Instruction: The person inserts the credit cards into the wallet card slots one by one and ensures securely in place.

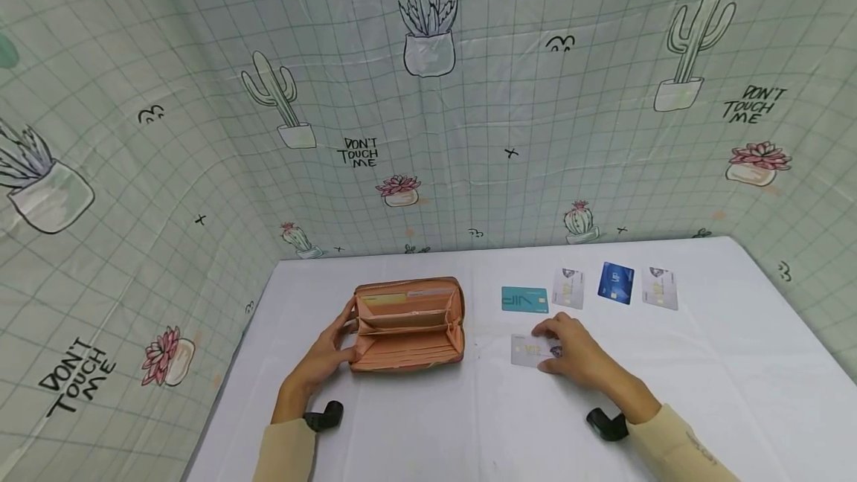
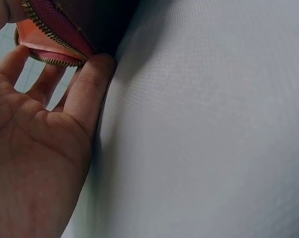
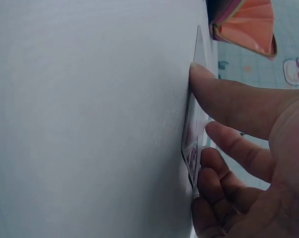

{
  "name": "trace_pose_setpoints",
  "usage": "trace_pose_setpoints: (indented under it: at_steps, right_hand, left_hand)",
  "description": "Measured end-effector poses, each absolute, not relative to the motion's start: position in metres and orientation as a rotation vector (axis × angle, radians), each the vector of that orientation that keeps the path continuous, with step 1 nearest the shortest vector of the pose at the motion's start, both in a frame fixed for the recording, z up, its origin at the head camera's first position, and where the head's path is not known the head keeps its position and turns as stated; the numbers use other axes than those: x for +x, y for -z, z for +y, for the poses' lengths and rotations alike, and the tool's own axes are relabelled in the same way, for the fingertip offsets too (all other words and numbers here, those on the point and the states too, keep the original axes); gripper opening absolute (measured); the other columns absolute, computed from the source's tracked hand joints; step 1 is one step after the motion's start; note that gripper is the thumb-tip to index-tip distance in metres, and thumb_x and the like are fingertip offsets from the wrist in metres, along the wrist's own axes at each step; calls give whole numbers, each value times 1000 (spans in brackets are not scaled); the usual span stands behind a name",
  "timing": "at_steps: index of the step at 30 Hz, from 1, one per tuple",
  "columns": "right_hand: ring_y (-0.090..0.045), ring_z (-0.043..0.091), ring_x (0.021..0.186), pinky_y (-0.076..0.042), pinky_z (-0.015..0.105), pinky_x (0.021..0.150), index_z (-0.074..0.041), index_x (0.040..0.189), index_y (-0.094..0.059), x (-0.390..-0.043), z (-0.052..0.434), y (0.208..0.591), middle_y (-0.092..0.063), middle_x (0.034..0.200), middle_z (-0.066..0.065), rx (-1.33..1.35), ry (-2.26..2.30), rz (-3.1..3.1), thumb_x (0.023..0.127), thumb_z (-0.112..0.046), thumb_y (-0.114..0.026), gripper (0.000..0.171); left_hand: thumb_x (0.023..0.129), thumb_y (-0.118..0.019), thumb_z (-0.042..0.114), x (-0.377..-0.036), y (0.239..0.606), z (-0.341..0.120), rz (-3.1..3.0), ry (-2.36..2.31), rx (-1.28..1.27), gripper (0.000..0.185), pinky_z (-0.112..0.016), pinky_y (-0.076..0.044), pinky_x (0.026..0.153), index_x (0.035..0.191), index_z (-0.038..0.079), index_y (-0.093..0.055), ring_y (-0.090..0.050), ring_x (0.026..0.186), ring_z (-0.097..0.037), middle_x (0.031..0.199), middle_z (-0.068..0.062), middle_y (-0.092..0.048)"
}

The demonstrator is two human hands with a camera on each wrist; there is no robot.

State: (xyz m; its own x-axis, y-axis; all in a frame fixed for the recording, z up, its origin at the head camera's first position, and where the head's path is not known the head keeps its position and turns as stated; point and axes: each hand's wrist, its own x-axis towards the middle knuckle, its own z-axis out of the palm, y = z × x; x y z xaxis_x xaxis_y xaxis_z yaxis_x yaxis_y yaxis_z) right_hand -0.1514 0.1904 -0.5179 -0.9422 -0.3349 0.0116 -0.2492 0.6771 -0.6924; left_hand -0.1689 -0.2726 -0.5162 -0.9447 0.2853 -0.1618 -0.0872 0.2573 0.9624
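Note:
An orange zip-around wallet (image 1: 410, 356) lies opened on the white table, its compartments facing up. My left hand (image 1: 323, 355) grips its left edge; in the left wrist view the thumb and fingers sit along the brass zipper (image 2: 55, 37). A yellowish card (image 1: 384, 299) shows in a slot of the wallet's back panel. To the right of the wallet, my right hand (image 1: 581, 354) pinches a silver VIP card (image 1: 523, 349) by its long edges. That card (image 3: 193, 116) is very close to the tabletop in the right wrist view; whether it touches is unclear.
Behind the right hand lie a teal card (image 1: 524, 300), a silver card (image 1: 568, 288), a blue card (image 1: 616, 283) and another silver card (image 1: 659, 288). A patterned cloth (image 1: 469, 132) hangs behind the white table (image 1: 415, 430). Black wrist devices (image 1: 605, 425) sit at both wrists.

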Motion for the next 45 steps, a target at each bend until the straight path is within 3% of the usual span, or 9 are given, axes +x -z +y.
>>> trace_pose_setpoints:
  at_steps: [11, 19, 26, 37, 41, 45]
  right_hand:
    - [-54, 29, 101, -50, 51, 94, 1, 114, -67, -156, 188, 511, -59, 108, 13, -378, 1052, 2718, 78, -4, -91, 44]
    - [-52, 31, 100, -50, 52, 94, 4, 111, -65, -154, 185, 514, -59, 106, 14, -304, 1041, 2775, 73, -2, -95, 49]
    - [-55, 33, 103, -52, 55, 98, 5, 111, -65, -149, 183, 516, -62, 109, 15, -356, 1046, 2834, 73, 0, -95, 48]
    - [-57, 33, 104, -53, 56, 99, 4, 111, -65, -148, 182, 515, -63, 110, 14, -359, 1090, 2838, 76, 5, -91, 44]
    - [-59, 29, 98, -55, 52, 94, 2, 107, -66, -149, 183, 513, -65, 104, 11, -369, 1113, 2824, 82, 7, -85, 32]
    - [-55, 21, 87, -53, 39, 81, -2, 103, -68, -150, 186, 508, -64, 94, 4, -417, 1132, 2814, 87, 8, -78, 22]
  left_hand:
    - [85, -76, -2, -171, 518, -274, 2221, -1748, 175, 112, -64, -10, 124, 172, 21, -11, -27, 152, -42, 167, -23, -27]
    - [84, -77, -1, -172, 521, -273, 2209, -1751, 137, 113, -65, -8, 125, 172, 21, -11, -27, 152, -41, 168, -22, -26]
    - [85, -74, -6, -170, 520, -272, 2217, -1740, 163, 112, -60, -17, 122, 172, 22, -9, -27, 153, -42, 167, -22, -25]
    - [84, -71, -7, -172, 519, -273, 2230, -1735, 187, 111, -60, -18, 121, 172, 22, -9, -27, 152, -42, 166, -22, -26]
    - [86, -73, -6, -172, 521, -274, 2223, -1736, 188, 111, -60, -17, 121, 172, 22, -9, -27, 152, -42, 167, -23, -25]
    - [86, -73, -6, -171, 521, -275, 2221, -1741, 173, 112, -62, -15, 123, 172, 23, -9, -26, 153, -42, 167, -22, -26]
